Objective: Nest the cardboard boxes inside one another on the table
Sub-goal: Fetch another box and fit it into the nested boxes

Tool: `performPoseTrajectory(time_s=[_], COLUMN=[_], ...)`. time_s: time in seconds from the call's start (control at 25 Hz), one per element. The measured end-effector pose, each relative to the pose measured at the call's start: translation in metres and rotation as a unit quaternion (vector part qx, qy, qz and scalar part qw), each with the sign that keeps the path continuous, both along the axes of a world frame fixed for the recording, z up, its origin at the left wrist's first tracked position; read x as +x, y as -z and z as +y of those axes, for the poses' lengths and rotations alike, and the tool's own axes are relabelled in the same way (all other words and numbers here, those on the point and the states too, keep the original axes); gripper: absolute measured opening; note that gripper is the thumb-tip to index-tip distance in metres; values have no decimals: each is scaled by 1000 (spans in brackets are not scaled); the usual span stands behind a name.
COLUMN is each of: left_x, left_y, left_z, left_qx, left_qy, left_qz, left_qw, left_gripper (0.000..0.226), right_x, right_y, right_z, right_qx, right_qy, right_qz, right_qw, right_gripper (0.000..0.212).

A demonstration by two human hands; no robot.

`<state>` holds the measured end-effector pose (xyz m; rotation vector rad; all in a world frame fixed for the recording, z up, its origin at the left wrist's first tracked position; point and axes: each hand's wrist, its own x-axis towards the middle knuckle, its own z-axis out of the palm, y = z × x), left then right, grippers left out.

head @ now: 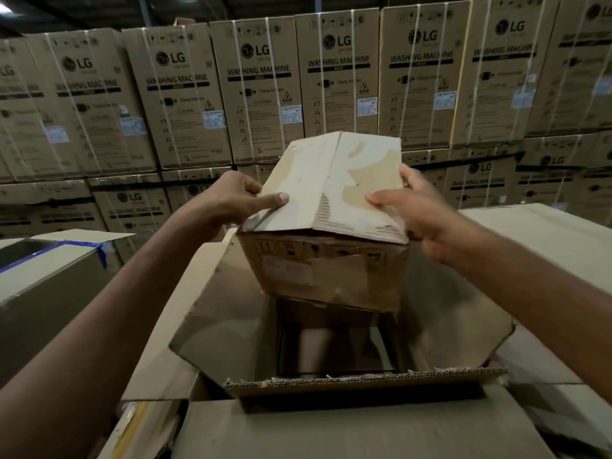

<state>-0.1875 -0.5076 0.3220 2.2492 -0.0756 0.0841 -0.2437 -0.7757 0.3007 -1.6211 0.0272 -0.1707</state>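
Note:
A small closed cardboard box (328,273) with a worn, pale top hangs partly inside the mouth of a larger open box (231,326), tilted with its far end raised. My left hand (231,200) grips its left top edge, thumb lying on the top flap. My right hand (414,207) grips the right top edge, thumb on top as well. The larger box's four flaps (364,380) are spread outward, and its dark inside shows below the small box.
More flat cardboard and boxes (331,432) lie around and under the open box. A box with blue tape (49,270) stands at the left. A wall of stacked washing-machine cartons (258,87) fills the background.

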Motion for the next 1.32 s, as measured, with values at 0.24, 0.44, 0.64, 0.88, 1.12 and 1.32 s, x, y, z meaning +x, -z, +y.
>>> performPoseTrajectory(time_s=[0.24, 0.44, 0.64, 0.88, 1.12, 1.32], left_x=[-29, -54, -58, -35, -24, -22], left_y=[-3, 6, 15, 63, 104, 138], left_z=[-6, -14, -10, -14, -16, -20], left_qx=[43, 99, 127, 134, 198, 297], left_qy=[42, 63, 66, 75, 96, 140], left_qz=[-32, -49, -47, 45, 65, 96], left_qw=[998, 992, 989, 987, 973, 940], left_gripper=[67, 59, 51, 49, 54, 62], right_x=[-3, -17, -17, 10, 21, 32], right_y=[-22, -8, 2, 45, 72, 115], right_z=[-16, -22, -34, -24, -16, -14], right_qx=[-183, -193, -178, -236, -303, -367], right_qy=[-19, -15, -19, -67, -112, -131], right_qz=[49, 62, 134, 132, 226, 280], right_qw=[982, 979, 975, 960, 919, 878], right_gripper=[51, 49, 42, 57, 53, 81])
